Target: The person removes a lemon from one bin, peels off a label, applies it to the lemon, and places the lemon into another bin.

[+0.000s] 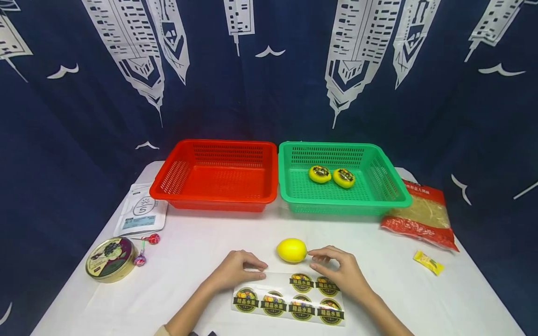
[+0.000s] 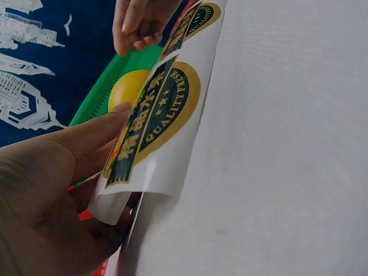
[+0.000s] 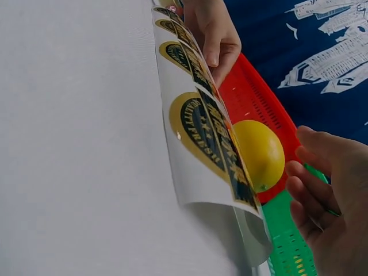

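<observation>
A yellow lemon (image 1: 292, 250) lies on the white table, behind a clear sheet of round fruit stickers (image 1: 274, 303). My right hand (image 1: 342, 270) is just right of the lemon, fingers loosely bent with nothing between them. The right wrist view shows this hand (image 3: 330, 190) apart from the curved sheet edge. My left hand (image 1: 237, 270) is at the sheet's back left corner. In the left wrist view its thumb (image 2: 103, 129) touches the sheet's edge, and other fingers are partly hidden behind the curl. Two stickered lemons (image 1: 332, 176) lie in the green basket (image 1: 349, 207).
A red basket (image 1: 216, 205) stands left of the green one. Farther left are a white pouch (image 1: 140, 210), two lollipops (image 1: 140, 260) and a round tin (image 1: 110, 259). On the right lie a red-and-clear bag (image 1: 424, 214) and a yellow packet (image 1: 428, 262).
</observation>
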The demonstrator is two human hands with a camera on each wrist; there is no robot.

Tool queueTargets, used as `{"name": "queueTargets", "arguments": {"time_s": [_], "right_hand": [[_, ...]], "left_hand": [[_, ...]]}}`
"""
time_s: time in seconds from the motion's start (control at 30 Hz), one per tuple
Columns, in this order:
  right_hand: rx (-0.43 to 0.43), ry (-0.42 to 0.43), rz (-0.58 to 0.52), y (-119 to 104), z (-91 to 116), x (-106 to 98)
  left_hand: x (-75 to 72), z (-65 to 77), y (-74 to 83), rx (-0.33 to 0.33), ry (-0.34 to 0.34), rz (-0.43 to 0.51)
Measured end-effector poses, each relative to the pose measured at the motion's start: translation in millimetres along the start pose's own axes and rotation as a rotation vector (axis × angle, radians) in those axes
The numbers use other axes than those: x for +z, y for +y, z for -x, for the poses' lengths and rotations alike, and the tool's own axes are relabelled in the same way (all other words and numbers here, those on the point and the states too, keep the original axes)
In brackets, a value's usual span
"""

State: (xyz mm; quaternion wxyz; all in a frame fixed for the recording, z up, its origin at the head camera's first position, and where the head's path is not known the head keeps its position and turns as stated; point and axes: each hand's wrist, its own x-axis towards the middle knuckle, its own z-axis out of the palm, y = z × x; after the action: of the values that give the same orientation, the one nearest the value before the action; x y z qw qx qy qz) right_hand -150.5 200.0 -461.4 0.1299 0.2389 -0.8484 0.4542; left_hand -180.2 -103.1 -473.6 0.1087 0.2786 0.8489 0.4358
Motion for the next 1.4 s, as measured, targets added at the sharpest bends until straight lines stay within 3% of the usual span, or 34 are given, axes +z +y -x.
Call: {"name": "queueTargets", "arguments": {"time_s": [0.23, 0.4, 0.57, 0.77, 0.93, 1.2, 1.33, 1.4], "right_hand": [[-0.035, -0.118, -0.035, 1, 2, 4], [-0.075, -0.16, -0.02, 0, 3, 6], [-0.104, -0.167, -0.017, 0, 3, 8], [-0.141, -0.146, -0.029, 0, 4, 10], [-0.122, -0.135, -0.07, -2, 1, 11], [-0.029, -0.118, -0.178, -9, 3, 11], [0.027, -0.112, -0.245, -11, 1, 7], [0.049, -0.099, -0.259, -11, 1, 2]], "left_hand": [[0.0, 0.4, 1.4, -0.044, -0.002, 0.096], [-0.7, 0.1, 3.4, -0.109, 0.009, 0.269], [-1.5, 0.7, 7.3, -0.108, 0.047, 0.377], [-0.4, 1.7, 9.1, -0.087, 0.112, 0.328], [-0.5, 1.0, 10.9, -0.082, 0.157, 0.277], [2.0, 2.6, 13.3, -0.084, 0.23, 0.17], [3.6, 4.4, 11.9, -0.109, 0.235, 0.102], [3.5, 5.0, 10.7, -0.083, 0.232, 0.049]]}}
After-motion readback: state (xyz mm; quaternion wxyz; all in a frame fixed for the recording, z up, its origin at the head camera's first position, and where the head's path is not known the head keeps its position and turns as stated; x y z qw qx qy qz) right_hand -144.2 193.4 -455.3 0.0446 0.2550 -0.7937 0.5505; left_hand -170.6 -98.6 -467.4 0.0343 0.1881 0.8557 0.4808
